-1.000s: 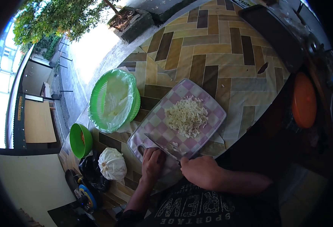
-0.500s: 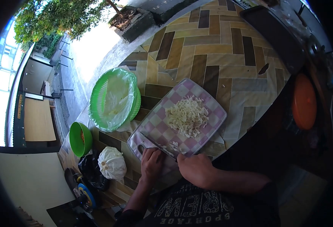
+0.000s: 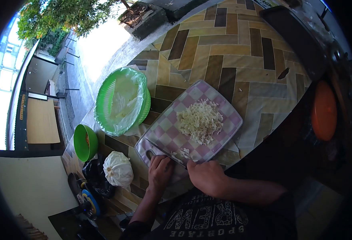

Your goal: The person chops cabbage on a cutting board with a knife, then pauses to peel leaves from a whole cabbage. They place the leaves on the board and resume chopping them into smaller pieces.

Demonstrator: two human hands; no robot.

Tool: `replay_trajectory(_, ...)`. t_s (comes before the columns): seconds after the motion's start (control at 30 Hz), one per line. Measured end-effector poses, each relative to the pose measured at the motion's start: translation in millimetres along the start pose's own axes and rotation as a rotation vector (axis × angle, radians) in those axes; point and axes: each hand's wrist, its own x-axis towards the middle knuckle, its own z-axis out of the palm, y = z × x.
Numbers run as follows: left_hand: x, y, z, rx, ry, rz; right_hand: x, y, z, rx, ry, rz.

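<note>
My right hand (image 3: 206, 177) is wrapped around the handle of a knife, whose blade (image 3: 162, 150) lies slantwise across the near part of a pink-and-white checkered cutting board (image 3: 230, 110). Close behind the blade, my left hand (image 3: 159, 173) rests at the board's near edge with its fingers curled down. Whatever lies under those fingers is hidden. A pile of shredded cabbage (image 3: 201, 121) covers the board's middle. Just beyond the blade are a few loose shreds (image 3: 184, 153). To the left of my left hand sits a pale, round cabbage head (image 3: 118, 169).
Left of the board stands a green basket (image 3: 147, 106) lined with clear plastic. Nearer are a green bowl (image 3: 84, 147) with something orange inside and a black plastic bag (image 3: 94, 174). A dark tray (image 3: 294, 40) lies at the far right, an orange round object (image 3: 324, 111) below it.
The view has shifted slightly. Both hands and the knife keep nearly the same place on the board, and the shredded pile looks unchanged.
</note>
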Motion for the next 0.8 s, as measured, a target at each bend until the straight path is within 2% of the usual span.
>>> replay_trajectory(0.17,-3.1,-1.4,0.4,-0.016,0.001,-0.018,-9.2,-5.1,-6.3,0.065,-0.081,0.035)
replay_trajectory(0.27,-2.9,-1.3,3.7,-0.010,0.012,-0.025,6.1,-6.7,8.3,0.020,0.007,0.044)
replay_trajectory(0.37,-4.5,-1.6,2.1,-0.002,0.001,-0.039,-1.5,-7.9,-5.2,0.036,-0.020,0.068)
replay_trajectory(0.47,-6.1,0.0,2.1,0.000,-0.004,-0.041,-10.0,13.0,-12.7,-0.109,-0.010,0.056)
replay_trajectory(0.6,-5.2,1.1,4.4,0.023,0.019,-0.008,-13.9,30.2,-32.4,-0.095,0.087,0.154)
replay_trajectory(0.7,-2.7,3.9,8.1,0.031,0.040,0.004,-18.5,30.7,-41.4,-0.072,0.109,0.112)
replay_trajectory(0.8,-5.8,6.9,5.3,0.033,0.032,0.009,-26.5,16.0,-41.9,-0.084,0.004,0.083)
